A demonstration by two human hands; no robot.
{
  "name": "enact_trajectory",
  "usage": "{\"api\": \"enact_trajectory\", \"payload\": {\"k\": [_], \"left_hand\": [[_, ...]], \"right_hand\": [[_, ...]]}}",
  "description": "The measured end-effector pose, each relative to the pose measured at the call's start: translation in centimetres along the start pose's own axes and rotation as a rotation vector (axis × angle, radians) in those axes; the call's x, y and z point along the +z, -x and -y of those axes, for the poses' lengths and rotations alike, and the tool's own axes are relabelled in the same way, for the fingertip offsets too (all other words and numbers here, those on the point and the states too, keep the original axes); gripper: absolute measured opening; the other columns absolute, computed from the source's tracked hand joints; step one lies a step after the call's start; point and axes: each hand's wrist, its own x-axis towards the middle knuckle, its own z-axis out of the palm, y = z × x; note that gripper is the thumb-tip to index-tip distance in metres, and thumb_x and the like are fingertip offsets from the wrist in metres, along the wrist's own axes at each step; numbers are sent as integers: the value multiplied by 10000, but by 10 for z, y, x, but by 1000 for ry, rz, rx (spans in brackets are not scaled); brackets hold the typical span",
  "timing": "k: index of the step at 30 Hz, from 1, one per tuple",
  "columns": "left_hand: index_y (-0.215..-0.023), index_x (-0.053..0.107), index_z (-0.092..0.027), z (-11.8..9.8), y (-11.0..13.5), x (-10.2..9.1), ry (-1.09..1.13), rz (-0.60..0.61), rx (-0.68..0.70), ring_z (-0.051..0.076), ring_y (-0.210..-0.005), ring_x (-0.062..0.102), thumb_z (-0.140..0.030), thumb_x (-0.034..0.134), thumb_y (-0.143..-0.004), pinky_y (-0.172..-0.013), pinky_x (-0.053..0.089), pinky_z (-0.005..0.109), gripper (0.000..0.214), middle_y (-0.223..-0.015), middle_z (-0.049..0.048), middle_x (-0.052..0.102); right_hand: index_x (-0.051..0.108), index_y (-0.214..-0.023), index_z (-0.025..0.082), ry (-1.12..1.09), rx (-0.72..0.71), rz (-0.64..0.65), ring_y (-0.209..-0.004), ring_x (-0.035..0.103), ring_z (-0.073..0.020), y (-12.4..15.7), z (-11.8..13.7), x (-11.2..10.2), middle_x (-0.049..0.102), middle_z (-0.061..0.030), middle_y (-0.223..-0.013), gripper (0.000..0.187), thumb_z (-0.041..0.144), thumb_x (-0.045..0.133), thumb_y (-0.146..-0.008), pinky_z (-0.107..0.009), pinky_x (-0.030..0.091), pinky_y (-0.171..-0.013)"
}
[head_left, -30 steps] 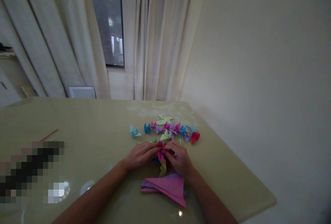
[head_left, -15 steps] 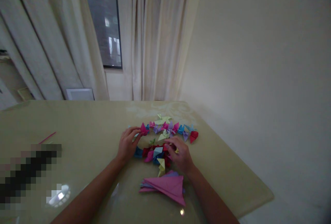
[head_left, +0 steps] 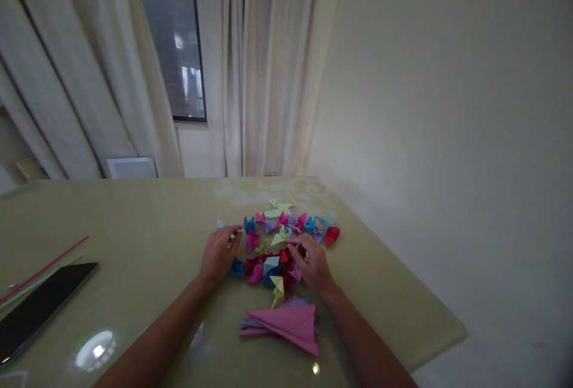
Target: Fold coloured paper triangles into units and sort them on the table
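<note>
By a pink paper shape (head_left: 252, 241), the left hand (head_left: 218, 254) has parted fingers. I can't tell if the right hand (head_left: 316, 264) grips.

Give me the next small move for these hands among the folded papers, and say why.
Probably bring the left hand over to the nearer cluster of folded paper and lift off the light blue piece. That hand looks open and empty, and the light blue piece seems to lie on top of others, so it should come away easily.
</note>
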Motion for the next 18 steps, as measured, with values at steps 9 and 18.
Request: {"api": "enact_trajectory", "payload": {"k": [9, 18], "left_hand": [[-736, 530, -228, -6, 1, -4, -21, 4, -55, 164, -606, 523, -426, 448, -1043, -624, 373, 285, 374, -668, -11, 576], [-571, 420, -214, -3, 9, 0, -6, 132, 79, 107, -476, 366, -417, 462, -1008, -549, 261, 267, 485, -510, -50, 393]], "right_hand": [[741, -938, 196, 37, 144, -156, -705, 601, -186, -5, -12, -3, 696, -47, -845, 273, 422, 600, -998, -295, 463, -672], [562, -731, 222, 26, 335, -237, -585, 516, -166, -7, -26, -3, 547, 27, -623, 427, 576, 557, -970, -276, 383, -578]]}}
